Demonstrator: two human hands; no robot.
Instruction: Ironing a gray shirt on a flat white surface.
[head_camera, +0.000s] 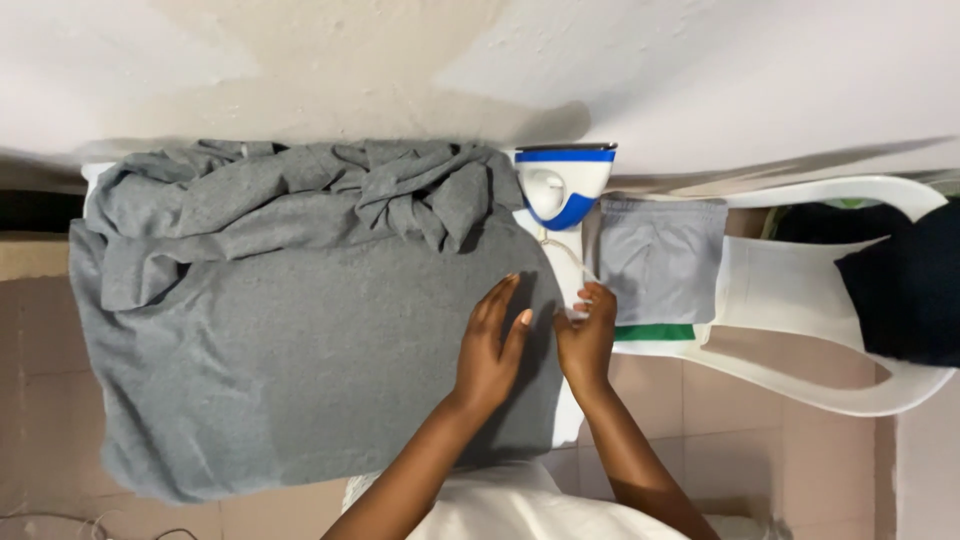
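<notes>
A large grey garment (300, 350) is laid flat over an ironing board (566, 415), w/ its upper part bunched into folds along the far edge by the wall (700, 70); most of the board is covered, only a white strip being seen at the right end & a bit at the far left. The left hand (490, 350) is pressed palm-down on the garment near its right edge, fingers straight, close together & pointed away from the body. The right hand (587, 335) is placed just beside it, at the garment's right hem over the white strip of board; its fingers are curled, tips drawn together at the cloth edge, but whether fabric is actually pinched can't be told. A white & blue iron (565, 185) is stood upright at the far right corner of the board, just beyond both hands, approx. touching the bunched folds; a thin cord is seen running down from it toward the right hand. To the right, a white plastic chair (820, 290) is set next to the board; a smaller folded light-grey cloth (660, 260) is laid on it, w/ a green edge showing underneath. Dark clothing (900, 280) is piled at the chair's far right. Pale floor tiles (50, 380) are seen below the board.
</notes>
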